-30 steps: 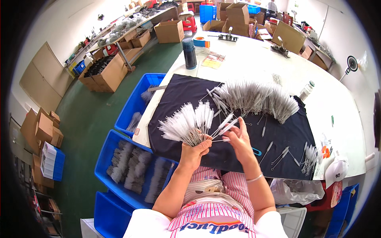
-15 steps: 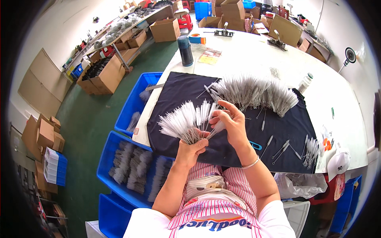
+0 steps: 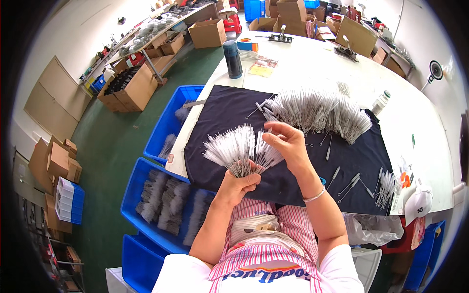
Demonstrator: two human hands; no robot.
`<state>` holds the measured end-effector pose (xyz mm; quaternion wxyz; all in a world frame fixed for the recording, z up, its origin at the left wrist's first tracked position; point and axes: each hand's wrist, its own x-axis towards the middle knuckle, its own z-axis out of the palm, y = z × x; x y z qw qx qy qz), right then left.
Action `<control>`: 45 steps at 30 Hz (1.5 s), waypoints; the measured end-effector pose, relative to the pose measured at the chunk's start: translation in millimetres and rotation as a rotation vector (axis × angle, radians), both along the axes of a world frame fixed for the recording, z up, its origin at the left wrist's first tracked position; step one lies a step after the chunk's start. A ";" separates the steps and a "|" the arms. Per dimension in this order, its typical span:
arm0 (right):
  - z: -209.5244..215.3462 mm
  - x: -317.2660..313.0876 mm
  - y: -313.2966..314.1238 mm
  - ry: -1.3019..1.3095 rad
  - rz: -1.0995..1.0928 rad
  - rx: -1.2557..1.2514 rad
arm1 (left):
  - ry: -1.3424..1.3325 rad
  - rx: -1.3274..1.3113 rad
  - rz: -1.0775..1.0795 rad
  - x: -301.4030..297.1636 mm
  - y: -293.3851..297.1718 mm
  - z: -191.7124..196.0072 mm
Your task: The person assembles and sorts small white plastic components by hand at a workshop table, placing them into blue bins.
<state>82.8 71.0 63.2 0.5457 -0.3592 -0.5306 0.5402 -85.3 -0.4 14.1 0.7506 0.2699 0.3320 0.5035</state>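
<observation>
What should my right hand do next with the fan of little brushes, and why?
Probably slide the brush pinched in your right hand into the fan of white brushes that your left hand holds by the stems. The right fingertips already sit at the fan's right edge, above the dark cloth.

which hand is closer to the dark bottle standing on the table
Right. The right hand is raised over the black cloth, nearer the dark bottle; the left hand grips the brush bundle lower, toward the body.
</observation>
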 end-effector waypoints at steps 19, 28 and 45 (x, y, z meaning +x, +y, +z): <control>-2.5 7.5 9.7 -0.297 -0.022 0.106 | 0.103 -0.068 -0.003 3.1 1.4 15.3; 0.0 1.8 6.0 -0.304 -0.106 0.167 | 0.114 -0.041 0.032 4.0 -0.8 14.2; 4.1 4.6 9.2 -0.558 -0.087 0.399 | 0.043 -0.082 0.018 -1.6 2.9 12.6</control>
